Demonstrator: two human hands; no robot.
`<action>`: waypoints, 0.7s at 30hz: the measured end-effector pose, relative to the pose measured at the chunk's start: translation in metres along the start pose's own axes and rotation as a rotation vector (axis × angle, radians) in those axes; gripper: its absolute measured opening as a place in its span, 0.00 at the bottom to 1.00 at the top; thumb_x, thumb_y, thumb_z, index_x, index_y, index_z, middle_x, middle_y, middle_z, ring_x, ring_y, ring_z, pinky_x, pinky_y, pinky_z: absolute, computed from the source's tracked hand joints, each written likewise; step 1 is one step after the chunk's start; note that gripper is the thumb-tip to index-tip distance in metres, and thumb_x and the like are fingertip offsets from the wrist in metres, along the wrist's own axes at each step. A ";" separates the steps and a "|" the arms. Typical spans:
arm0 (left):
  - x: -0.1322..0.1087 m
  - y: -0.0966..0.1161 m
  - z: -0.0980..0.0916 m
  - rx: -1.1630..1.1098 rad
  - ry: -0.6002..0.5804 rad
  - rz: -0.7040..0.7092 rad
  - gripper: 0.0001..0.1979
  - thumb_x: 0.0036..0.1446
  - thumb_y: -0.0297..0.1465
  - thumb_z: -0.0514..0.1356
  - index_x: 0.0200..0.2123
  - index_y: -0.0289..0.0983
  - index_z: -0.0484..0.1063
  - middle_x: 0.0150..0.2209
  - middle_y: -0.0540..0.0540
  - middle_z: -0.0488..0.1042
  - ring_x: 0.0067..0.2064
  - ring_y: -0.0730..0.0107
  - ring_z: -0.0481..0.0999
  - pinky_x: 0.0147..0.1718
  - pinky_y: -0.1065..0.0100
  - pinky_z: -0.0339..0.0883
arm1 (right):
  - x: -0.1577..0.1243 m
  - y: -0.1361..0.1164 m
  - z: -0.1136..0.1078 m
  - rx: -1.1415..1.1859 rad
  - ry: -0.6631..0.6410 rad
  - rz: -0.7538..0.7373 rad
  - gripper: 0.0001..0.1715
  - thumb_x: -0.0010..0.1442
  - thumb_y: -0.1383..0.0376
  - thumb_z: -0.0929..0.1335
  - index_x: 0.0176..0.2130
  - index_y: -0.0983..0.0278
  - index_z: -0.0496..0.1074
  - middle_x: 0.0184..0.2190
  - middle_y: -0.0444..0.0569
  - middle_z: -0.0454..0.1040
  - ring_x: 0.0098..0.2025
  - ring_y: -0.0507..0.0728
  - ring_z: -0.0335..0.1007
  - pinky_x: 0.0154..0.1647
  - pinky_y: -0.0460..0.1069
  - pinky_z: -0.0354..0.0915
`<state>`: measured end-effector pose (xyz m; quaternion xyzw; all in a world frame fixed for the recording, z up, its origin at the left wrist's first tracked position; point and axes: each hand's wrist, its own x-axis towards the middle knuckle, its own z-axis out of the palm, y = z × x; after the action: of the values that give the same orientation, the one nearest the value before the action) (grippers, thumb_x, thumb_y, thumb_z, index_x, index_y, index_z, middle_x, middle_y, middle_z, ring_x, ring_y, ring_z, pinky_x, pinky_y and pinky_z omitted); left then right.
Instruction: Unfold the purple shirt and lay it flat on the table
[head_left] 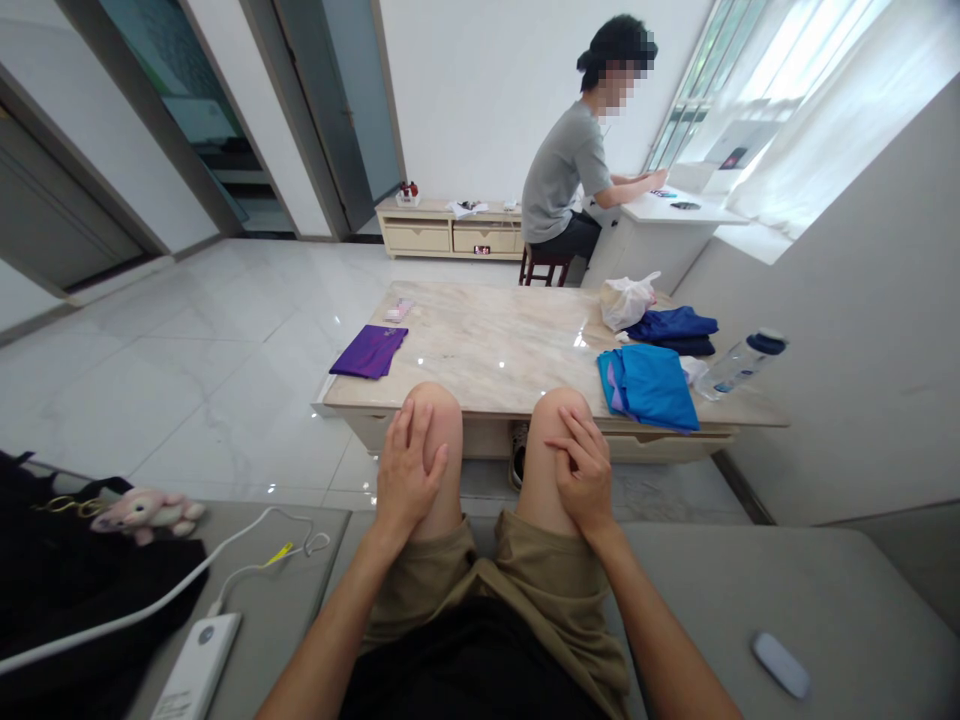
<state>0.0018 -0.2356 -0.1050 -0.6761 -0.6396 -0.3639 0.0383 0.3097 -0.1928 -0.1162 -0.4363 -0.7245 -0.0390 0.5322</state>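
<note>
My left hand rests on my left knee with its fingers stretched out and nothing in it. On the other knee lies my right hand, fingers loosely extended, also holding nothing. Beyond my knees stands a low marble-topped table. A folded purple cloth lies at its left end, with a small pink packet behind it. Toward the right are a folded bright blue cloth, a folded dark blue cloth, a white plastic bag and a clear water bottle with a dark lid.
A grey sofa is under me, with a white power strip, a cable, a pink plush toy and a white oval object on it. Across the room a person sits on a stool at a white desk.
</note>
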 end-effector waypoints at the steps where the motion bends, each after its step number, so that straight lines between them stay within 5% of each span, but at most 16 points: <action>1: 0.000 0.000 0.000 0.000 0.001 0.001 0.36 0.76 0.40 0.58 0.82 0.45 0.56 0.83 0.38 0.55 0.81 0.42 0.58 0.77 0.41 0.59 | 0.000 0.000 0.000 -0.002 0.000 0.001 0.19 0.70 0.75 0.66 0.40 0.58 0.85 0.66 0.53 0.80 0.72 0.66 0.74 0.72 0.71 0.69; 21: -0.001 -0.004 0.000 0.001 -0.005 -0.007 0.35 0.76 0.42 0.58 0.82 0.44 0.58 0.82 0.37 0.55 0.81 0.41 0.58 0.77 0.39 0.59 | 0.000 0.000 -0.003 -0.016 0.003 0.001 0.18 0.69 0.74 0.67 0.40 0.58 0.85 0.65 0.53 0.81 0.71 0.67 0.75 0.71 0.71 0.71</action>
<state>-0.0021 -0.2356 -0.1074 -0.6745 -0.6424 -0.3620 0.0358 0.3113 -0.1943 -0.1148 -0.4406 -0.7232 -0.0452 0.5299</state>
